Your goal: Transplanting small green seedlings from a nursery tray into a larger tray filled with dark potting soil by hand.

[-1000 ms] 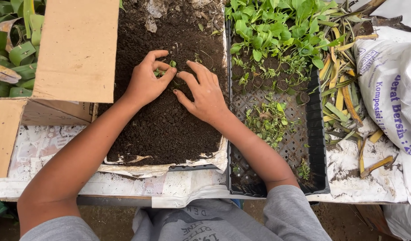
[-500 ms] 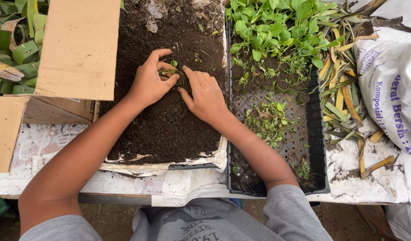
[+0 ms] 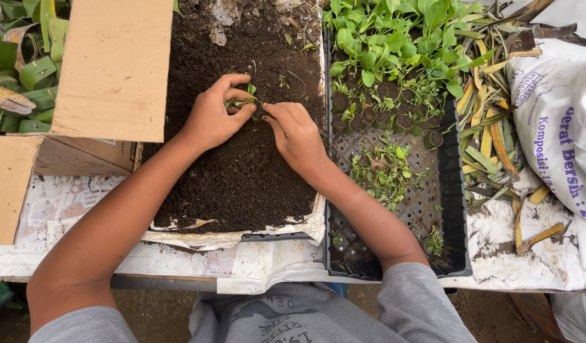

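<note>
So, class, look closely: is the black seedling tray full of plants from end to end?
No. The black seedling tray holds leafy seedlings only at its far end, while the near part shows mostly bare cells.

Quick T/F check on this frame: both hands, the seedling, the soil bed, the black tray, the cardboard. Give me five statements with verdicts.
1. Both hands meet over the dark soil bed. True.
2. The left hand pinches a small green seedling at its fingertips. True.
3. The right hand rests inside the black seedling tray. False: it is over the soil, fingertips at the seedling.
4. The black tray is packed with plants from end to end. False: the far end is leafy, while the near part is mostly bare grid with a few loose sprigs.
5. A cardboard flap lies to the left of the soil. True.
</note>
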